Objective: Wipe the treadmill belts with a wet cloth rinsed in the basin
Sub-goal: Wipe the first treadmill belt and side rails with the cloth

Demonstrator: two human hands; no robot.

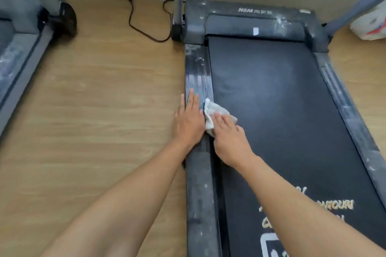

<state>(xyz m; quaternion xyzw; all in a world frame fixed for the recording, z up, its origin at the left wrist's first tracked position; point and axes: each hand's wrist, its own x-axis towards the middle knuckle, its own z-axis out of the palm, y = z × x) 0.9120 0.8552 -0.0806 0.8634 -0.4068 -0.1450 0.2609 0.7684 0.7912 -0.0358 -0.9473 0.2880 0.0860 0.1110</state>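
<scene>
Far left of frame: second treadmill [18, 48] is dusty, judged not yet wiped. Centre: my left hand [189, 123] rests flat, fingers straight, on the left rail [198, 81]. My right hand [229, 142] presses the cloth [211, 110] under flat fingers at the left edge of the belt [271, 100]. The belt is hazy and the right rail [342, 98] streaked. Judged early; most is left.

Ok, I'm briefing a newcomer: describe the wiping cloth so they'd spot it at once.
Take the right-hand treadmill. At the left edge of its black belt, by the side rail, the cloth lies under the right hand: the only pale, crumpled thing there.
</scene>
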